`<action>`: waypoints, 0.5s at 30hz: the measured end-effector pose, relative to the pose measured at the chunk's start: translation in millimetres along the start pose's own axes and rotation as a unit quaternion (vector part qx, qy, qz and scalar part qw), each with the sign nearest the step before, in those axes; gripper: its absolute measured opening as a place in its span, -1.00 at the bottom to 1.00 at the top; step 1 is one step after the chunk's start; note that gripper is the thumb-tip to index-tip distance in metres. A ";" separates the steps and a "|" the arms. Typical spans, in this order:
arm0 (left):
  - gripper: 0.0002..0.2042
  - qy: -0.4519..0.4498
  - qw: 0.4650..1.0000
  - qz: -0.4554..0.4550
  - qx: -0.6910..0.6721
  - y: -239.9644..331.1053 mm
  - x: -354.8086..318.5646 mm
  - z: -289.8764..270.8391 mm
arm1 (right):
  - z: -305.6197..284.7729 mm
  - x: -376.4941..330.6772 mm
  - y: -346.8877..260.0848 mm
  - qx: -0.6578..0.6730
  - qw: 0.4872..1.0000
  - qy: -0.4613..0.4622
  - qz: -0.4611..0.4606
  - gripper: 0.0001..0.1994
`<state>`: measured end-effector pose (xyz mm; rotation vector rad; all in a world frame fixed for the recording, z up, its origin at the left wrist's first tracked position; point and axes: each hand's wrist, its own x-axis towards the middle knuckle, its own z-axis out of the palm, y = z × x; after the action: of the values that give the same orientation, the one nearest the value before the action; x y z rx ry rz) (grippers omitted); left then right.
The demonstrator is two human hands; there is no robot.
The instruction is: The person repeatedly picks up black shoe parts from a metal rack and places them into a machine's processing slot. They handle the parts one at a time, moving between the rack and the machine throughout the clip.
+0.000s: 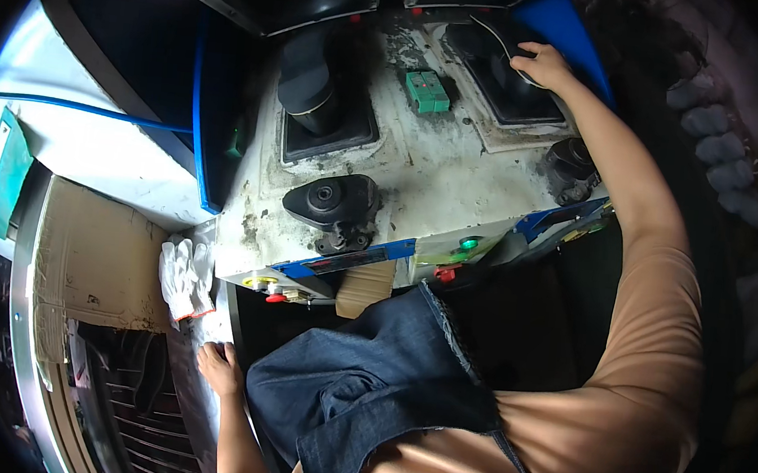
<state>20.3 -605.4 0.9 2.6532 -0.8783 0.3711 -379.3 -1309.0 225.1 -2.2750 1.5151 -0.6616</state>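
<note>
- Black rubber part (513, 68) is gripped by the right hand (545, 64), fingers curled over its rim, in the far right recess of the grimy white worktop (438, 174).
- Left hand (219, 367) is laid flat, fingers spread, on a metal edge low at the left (nothing grasped).
- White gloves (184, 278) are seen just above it.
- Black mount (332, 204) is left near the worktop's front edge.

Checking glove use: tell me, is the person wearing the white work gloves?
No, both the left hand and right hand are bare; the white gloves lie beside the machine.
</note>
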 end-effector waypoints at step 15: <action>-0.75 -0.001 1.000 0.022 0.013 -8.2 4.0 11.8 | 2.9 -12.4 -22.3 -0.242 0.969 0.048 -0.016 -0.24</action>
<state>30.1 -605.7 -10.3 2.6629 -0.9400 0.3929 -364.5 -1289.0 231.6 -2.6533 1.8547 -0.4511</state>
